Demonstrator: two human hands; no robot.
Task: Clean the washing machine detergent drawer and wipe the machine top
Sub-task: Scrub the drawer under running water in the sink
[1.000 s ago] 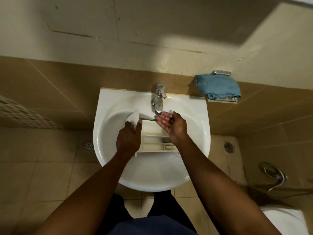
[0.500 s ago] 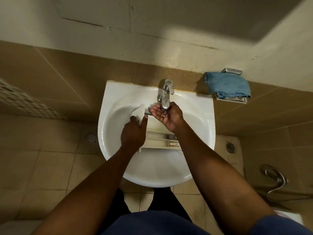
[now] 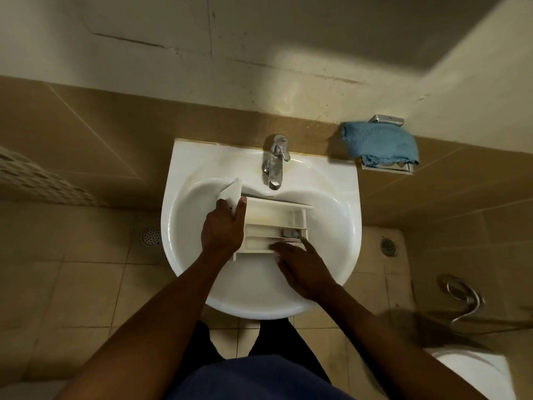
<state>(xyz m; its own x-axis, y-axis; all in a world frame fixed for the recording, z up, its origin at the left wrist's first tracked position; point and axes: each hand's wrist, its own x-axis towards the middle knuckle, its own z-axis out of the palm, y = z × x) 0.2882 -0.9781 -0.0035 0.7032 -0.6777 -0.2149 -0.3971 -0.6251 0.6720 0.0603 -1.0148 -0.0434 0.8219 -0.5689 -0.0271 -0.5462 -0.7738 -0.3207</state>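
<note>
Nearest to you is your dark blue top (image 3: pixel 259 382), with both bare forearms reaching away from it over a white sink (image 3: pixel 353 226). To your right, low in the view, you see the edge of a white toilet (image 3: pixel 473 368) and beyond it a metal hose (image 3: pixel 464 295) looped against the tiles.

Your right hand (image 3: pixel 302 269) lies on the near side of the detergent drawer (image 3: pixel 274 217). Its fingers (image 3: pixel 278 249) are stretched out rather than curled. They touch the drawer's near wall, and the index finger points toward the small compartment at the right end. The hand is blurred, so you cannot tell more of its contact than that.

Your left hand (image 3: pixel 223 229) holds the drawer at its left end. The fingers wrap round the front panel (image 3: pixel 230 194) and the thumb presses on its inner face, a firm closed hold.

The drawer itself sits inside the basin, lengthwise from left to right, open side up. Its divided compartments are in plain view and its far wall is just below the tap (image 3: pixel 275 163). The front panel tilts up toward the sink's rear left rim.

A floor drain (image 3: pixel 150 236) lies left of the sink and another drain (image 3: pixel 388 246) lies right of it. Farther off, on the wall right of the tap, a blue cloth (image 3: pixel 380 142) is draped over a metal holder (image 3: pixel 386 120).
</note>
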